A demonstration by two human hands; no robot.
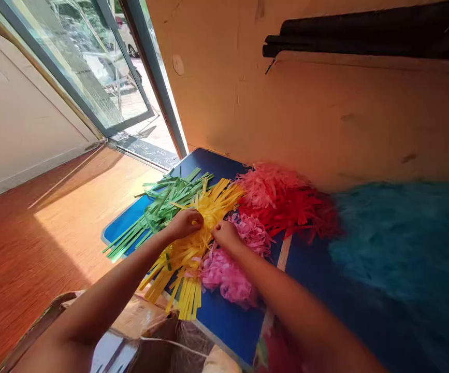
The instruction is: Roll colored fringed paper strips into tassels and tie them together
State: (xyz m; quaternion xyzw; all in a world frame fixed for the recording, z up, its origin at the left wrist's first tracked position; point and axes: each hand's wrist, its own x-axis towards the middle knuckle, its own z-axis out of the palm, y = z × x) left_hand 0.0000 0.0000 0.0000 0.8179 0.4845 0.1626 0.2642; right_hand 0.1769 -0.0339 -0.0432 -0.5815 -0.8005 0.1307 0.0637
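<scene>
A heap of yellow paper strips lies across the blue table. My left hand rests on the middle of the heap with its fingers curled into the strips. My right hand is closed on the same yellow strips from the right side, next to a pink shredded bundle. Green paper strips fan out to the left of the yellow ones. Red strips lie behind the pink bundle.
A blurred teal heap covers the right of the table. An orange wall stands right behind the table. A glass door opens at the upper left over a wooden floor. A cardboard box sits below my arms.
</scene>
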